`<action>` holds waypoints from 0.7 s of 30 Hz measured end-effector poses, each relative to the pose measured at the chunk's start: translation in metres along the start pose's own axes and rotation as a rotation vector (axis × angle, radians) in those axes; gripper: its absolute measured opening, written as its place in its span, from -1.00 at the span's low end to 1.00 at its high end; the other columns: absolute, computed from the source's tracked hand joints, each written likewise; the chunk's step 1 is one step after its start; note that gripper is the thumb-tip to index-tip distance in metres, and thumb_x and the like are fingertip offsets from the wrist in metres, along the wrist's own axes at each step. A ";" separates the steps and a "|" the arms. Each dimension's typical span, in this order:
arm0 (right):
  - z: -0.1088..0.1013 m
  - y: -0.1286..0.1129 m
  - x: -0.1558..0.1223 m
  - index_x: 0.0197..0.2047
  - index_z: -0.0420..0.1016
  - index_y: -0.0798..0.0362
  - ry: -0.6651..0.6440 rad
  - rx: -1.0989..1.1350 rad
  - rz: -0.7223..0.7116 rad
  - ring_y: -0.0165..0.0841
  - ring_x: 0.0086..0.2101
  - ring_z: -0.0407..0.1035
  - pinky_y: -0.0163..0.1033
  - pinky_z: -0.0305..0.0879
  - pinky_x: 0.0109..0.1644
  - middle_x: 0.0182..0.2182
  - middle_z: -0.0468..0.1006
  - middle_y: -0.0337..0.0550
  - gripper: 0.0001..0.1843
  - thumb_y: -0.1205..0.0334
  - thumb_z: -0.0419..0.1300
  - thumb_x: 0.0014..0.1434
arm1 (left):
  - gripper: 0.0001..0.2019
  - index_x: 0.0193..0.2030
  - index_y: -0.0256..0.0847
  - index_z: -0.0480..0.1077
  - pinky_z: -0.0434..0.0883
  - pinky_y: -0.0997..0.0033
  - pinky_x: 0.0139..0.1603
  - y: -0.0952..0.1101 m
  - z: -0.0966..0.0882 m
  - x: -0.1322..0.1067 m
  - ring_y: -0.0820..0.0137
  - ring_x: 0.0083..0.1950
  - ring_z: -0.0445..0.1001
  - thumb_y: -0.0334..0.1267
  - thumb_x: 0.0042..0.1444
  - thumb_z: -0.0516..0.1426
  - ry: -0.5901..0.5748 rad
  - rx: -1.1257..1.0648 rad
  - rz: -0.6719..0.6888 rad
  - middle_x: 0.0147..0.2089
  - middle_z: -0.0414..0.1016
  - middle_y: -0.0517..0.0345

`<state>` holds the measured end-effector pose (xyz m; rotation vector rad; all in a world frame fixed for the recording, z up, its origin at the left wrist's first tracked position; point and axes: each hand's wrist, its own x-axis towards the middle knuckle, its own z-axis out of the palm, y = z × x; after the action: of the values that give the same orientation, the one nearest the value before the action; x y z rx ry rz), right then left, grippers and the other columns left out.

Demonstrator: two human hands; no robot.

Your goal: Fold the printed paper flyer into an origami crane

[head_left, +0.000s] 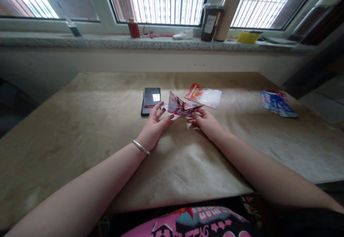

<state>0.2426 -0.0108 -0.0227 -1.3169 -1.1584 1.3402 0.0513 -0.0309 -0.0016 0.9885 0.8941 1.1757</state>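
A folded colourful paper (pixel 180 107) with pink and red print is held just above the tan table (pixel 80 129) between both hands. My left hand (pixel 154 126), with a silver bracelet on its wrist, pinches the paper's left end while its other fingers spread. My right hand (pixel 205 122) grips the paper's right end with curled fingers. A dark phone (pixel 150 101) with a lit screen lies just beyond my left hand.
A red and white printed sheet (pixel 204 96) lies behind the held paper. A blue and red stack of papers (pixel 278 103) lies at the far right. The windowsill (pixel 107 42) holds a red cup (pixel 133 28), a dark jar (pixel 211 22) and a yellow container (pixel 248 36).
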 end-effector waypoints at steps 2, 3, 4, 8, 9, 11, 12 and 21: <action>0.000 0.002 0.000 -0.13 0.34 0.00 -0.028 -0.029 -0.033 -0.48 -0.47 0.42 -0.38 0.31 -0.44 -0.31 0.54 -0.20 -0.69 0.07 0.20 0.08 | -0.44 0.12 -0.05 0.20 0.42 0.41 -0.01 -0.002 -0.001 0.001 0.35 0.05 0.44 -0.25 -0.03 0.28 -0.017 0.047 0.030 0.24 0.24 0.04; 0.000 0.003 0.000 -0.14 0.35 0.00 -0.044 -0.039 -0.053 -0.49 -0.47 0.41 -0.36 0.34 -0.40 -0.32 0.54 -0.21 -0.70 0.06 0.19 0.08 | -0.49 0.06 -0.11 0.26 0.41 0.42 -0.02 -0.002 -0.001 0.001 0.33 0.05 0.43 -0.22 -0.04 0.28 -0.021 0.073 0.044 0.21 0.28 0.04; 0.000 0.004 0.000 -0.15 0.36 -0.01 -0.057 -0.044 -0.072 -0.49 -0.47 0.40 -0.34 0.35 -0.38 -0.32 0.54 -0.22 -0.70 0.05 0.19 0.07 | -0.55 0.00 -0.16 0.30 0.41 0.43 -0.03 -0.003 -0.002 0.002 0.33 0.05 0.42 -0.19 -0.05 0.29 -0.023 0.097 0.053 0.17 0.32 0.03; 0.001 0.003 -0.001 -0.23 0.39 0.00 -0.071 -0.013 -0.126 -0.46 -0.37 0.42 -0.30 0.39 -0.26 -0.28 0.53 -0.22 -0.72 0.03 0.23 0.03 | -0.60 -0.17 -0.25 0.37 0.42 0.42 -0.07 -0.003 -0.003 0.003 0.35 -0.05 0.44 -0.10 -0.11 0.31 0.017 0.122 0.050 -0.06 0.47 0.06; 0.001 0.002 -0.002 -0.25 0.40 0.00 -0.079 0.003 -0.130 -0.44 -0.32 0.43 -0.30 0.39 -0.22 -0.26 0.53 -0.20 -0.72 0.02 0.24 0.02 | -0.60 -0.19 -0.26 0.38 0.42 0.41 -0.07 -0.003 -0.003 0.003 0.37 -0.08 0.45 -0.10 -0.13 0.33 0.032 0.113 0.046 -0.11 0.49 0.08; 0.001 0.001 -0.002 -0.28 0.41 0.02 -0.103 0.039 -0.124 -0.41 -0.23 0.42 -0.29 0.39 -0.17 -0.22 0.53 -0.19 -0.69 -0.01 0.26 -0.01 | -0.60 -0.23 -0.26 0.39 0.42 0.38 -0.05 -0.003 -0.004 0.004 0.40 -0.13 0.45 -0.10 -0.17 0.34 0.055 0.089 0.035 -0.16 0.50 0.11; 0.001 0.000 -0.002 -0.30 0.42 0.03 -0.108 0.056 -0.118 -0.40 -0.22 0.42 -0.28 0.39 -0.17 -0.21 0.54 -0.19 -0.68 -0.02 0.28 -0.03 | -0.61 -0.25 -0.26 0.40 0.42 0.37 -0.04 -0.004 -0.004 0.004 0.41 -0.15 0.45 -0.10 -0.18 0.35 0.063 0.077 0.029 -0.17 0.50 0.12; 0.002 -0.005 -0.006 -0.39 0.42 0.05 -0.041 0.145 -0.054 -0.43 -0.33 0.42 -0.30 0.41 -0.24 -0.39 0.54 -0.25 -0.59 0.00 0.41 -0.24 | -0.63 -0.33 -0.28 0.43 0.42 0.40 -0.14 -0.005 -0.006 0.005 0.46 -0.30 0.43 -0.12 -0.23 0.38 0.083 0.098 0.014 -0.31 0.51 0.15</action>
<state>0.2407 -0.0159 -0.0166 -1.1517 -1.0947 1.3905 0.0480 -0.0255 -0.0089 1.0320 1.0199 1.2018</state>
